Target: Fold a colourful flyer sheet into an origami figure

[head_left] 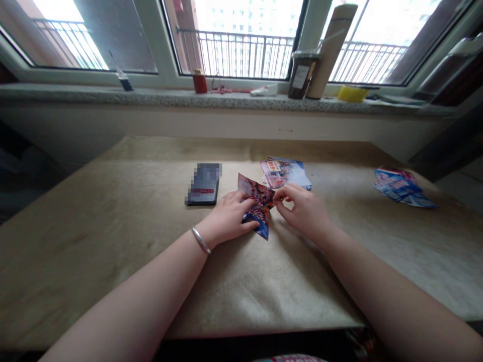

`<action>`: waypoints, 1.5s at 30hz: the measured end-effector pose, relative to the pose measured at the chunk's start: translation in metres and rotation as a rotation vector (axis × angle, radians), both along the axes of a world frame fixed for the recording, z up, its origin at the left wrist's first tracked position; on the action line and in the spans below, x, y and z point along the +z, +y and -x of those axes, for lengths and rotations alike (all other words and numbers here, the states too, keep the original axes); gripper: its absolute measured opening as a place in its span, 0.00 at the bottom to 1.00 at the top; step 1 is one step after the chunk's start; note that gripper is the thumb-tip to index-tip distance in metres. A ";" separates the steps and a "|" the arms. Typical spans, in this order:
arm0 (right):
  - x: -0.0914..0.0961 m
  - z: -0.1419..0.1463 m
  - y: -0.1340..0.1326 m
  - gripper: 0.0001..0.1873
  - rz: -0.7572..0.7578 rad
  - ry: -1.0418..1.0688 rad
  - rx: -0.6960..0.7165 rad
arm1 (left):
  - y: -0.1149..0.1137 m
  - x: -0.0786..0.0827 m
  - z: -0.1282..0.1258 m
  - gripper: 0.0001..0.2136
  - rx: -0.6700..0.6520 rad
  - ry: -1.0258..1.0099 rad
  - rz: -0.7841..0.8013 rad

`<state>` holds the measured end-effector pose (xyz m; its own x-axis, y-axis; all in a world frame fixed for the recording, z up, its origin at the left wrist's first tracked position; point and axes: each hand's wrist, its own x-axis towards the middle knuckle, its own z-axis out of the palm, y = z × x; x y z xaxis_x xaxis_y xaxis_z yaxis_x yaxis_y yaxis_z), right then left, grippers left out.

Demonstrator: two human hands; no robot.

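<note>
A folded sheet of colourful printed paper (264, 197), dark red with a blue corner, lies on the table in front of me. My left hand (231, 213), a silver bangle at its wrist, rests on the paper's left side with fingers and thumb spread. At the right edge, my right hand (302, 207) pinches a pointed part of the paper between thumb and forefinger. The fingers cover parts of the sheet, so some of its folds are hidden. Just behind it is a pile of printed papers (290, 173).
A dark phone (206, 183) lies left of the paper. More blue and red printed papers (402, 187) lie at the far right of the tan-covered table (113, 241). On the windowsill stand a red thread spool (199, 82), a dark jar (302, 75), a cardboard tube (332, 53) and a yellow object (352, 93).
</note>
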<state>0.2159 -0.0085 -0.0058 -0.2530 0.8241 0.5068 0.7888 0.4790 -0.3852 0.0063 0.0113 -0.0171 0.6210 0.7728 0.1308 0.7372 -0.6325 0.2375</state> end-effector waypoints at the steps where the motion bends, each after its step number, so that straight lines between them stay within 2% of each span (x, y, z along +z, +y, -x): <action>1: 0.000 0.000 0.000 0.03 0.006 0.000 -0.008 | 0.000 0.001 0.000 0.25 -0.008 0.001 0.014; 6: 0.000 -0.001 0.000 0.03 0.024 0.009 -0.032 | -0.002 0.003 0.001 0.38 -0.028 0.012 0.084; 8: 0.001 -0.001 0.000 0.03 0.030 0.012 -0.031 | -0.002 0.002 0.002 0.40 -0.030 0.015 0.083; 17: 0.000 -0.001 0.000 0.03 0.025 0.025 -0.017 | -0.002 0.001 0.001 0.26 -0.015 -0.100 0.001; 25: -0.002 0.000 0.001 0.06 0.051 0.053 0.101 | 0.000 0.000 0.001 0.37 -0.019 -0.236 -0.047; 30: -0.006 -0.002 0.002 0.11 0.021 0.013 0.159 | 0.001 -0.001 0.000 0.39 -0.007 -0.273 -0.162; 35: -0.007 -0.002 0.002 0.15 0.021 0.055 0.189 | 0.000 0.004 -0.001 0.34 0.000 -0.265 -0.222; 40: -0.004 -0.001 -0.001 0.11 0.034 0.090 0.196 | -0.001 0.010 -0.001 0.20 -0.040 -0.257 -0.223; 45: -0.002 0.000 -0.003 0.08 0.014 0.101 0.253 | -0.001 0.012 -0.002 0.16 -0.051 -0.258 -0.224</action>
